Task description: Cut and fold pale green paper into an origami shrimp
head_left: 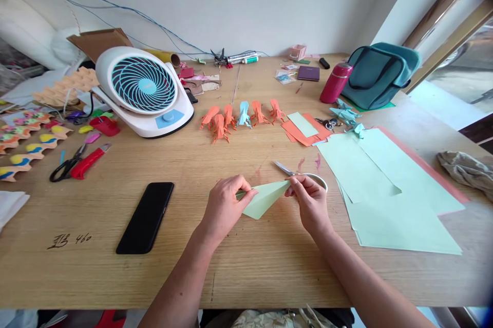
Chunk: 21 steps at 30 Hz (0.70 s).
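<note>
A folded piece of light green paper (pixel 264 201) is held just over the table between both hands. My left hand (pixel 228 204) pinches its left side between thumb and fingers. The pointed right corner is gripped by my right hand (pixel 309 199). Scissors (pixel 284 168) lie right behind the right hand, their blades pointing left and part of the handles hidden by it. Farther back stand several orange folded paper figures (pixel 219 129) with a light blue paper figure (pixel 243 115) among them.
Light green sheets (pixel 400 223) spread over the right side, near orange paper (pixel 308 130), keys (pixel 328 123) and blue paper figures (pixel 346 112). A pink bottle (pixel 336 84) and teal bag (pixel 379 79) stand behind. Leftward are a black phone (pixel 145 217), a fan (pixel 144 92) and a red cutter (pixel 90 161).
</note>
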### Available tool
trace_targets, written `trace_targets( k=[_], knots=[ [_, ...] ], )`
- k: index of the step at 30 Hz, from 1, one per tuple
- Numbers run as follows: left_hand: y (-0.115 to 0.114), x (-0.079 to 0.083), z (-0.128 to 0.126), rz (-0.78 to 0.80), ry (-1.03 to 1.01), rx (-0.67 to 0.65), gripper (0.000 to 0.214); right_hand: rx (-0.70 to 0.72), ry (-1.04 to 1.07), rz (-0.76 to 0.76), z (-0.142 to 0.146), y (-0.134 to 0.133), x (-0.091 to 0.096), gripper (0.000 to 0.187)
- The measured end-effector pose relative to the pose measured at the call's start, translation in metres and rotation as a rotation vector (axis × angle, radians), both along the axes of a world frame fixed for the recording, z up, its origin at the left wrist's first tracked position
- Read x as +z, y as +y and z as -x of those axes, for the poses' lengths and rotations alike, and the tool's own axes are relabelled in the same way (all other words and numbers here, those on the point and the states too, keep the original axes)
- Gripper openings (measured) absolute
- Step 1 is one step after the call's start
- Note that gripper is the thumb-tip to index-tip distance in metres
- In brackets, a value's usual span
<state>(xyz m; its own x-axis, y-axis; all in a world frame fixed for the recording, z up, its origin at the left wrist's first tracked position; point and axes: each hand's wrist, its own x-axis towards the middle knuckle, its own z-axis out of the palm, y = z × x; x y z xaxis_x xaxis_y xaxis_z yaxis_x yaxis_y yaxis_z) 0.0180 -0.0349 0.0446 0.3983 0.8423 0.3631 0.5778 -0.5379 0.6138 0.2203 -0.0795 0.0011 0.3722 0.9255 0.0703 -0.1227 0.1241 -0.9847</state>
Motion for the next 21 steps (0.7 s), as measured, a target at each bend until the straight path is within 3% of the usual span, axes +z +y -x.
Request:
trace_targets(
  k=[21],
  knots=[
    [0.0035, -0.0059, 0.0012, -0.034, -0.01, -0.021, 0.022, 0.018, 0.002, -0.039, -0.0013, -0.0013, 0.0013, 0.024]
  ],
)
